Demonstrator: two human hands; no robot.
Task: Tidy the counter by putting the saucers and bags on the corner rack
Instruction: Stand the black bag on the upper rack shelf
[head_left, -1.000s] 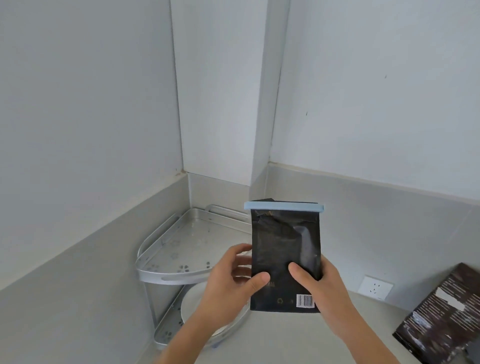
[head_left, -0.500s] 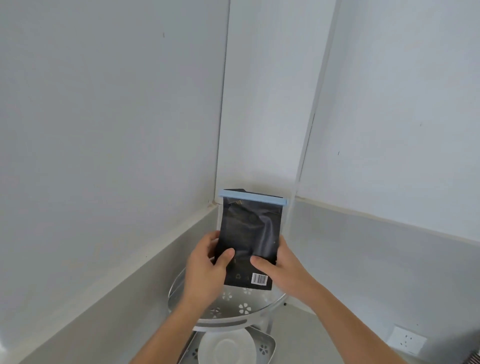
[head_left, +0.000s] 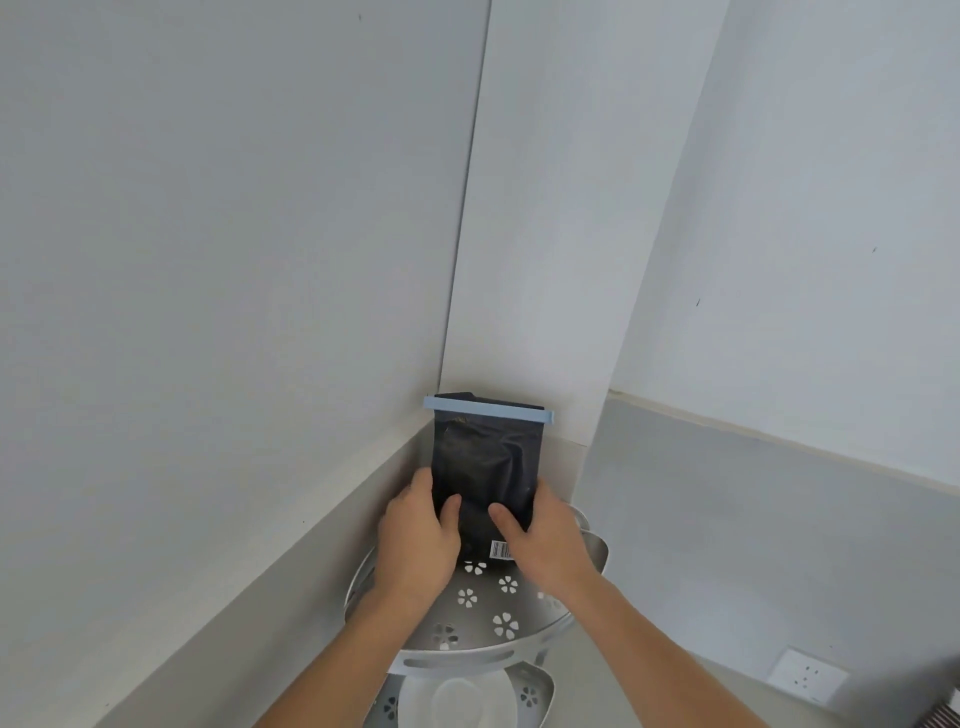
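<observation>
Standing black clipped bag (head_left: 485, 467) upright at far corner of corner rack (head_left: 467, 662) top shelf | left hand (head_left: 415, 540), right hand (head_left: 545, 540) pinch its lower edges | since a second ago bag moved from counter-side air onto shelf | saucer (head_left: 452, 696) on lower shelf | release looks next

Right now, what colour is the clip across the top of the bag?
Light blue clip, on the black bag; head view.

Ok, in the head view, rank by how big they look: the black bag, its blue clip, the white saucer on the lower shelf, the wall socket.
1. black bag
2. white saucer, partly hidden by the upper shelf and cut by the frame edge, so its rank is unsure
3. wall socket and blue clip look about alike; the socket is nearer the camera
</observation>
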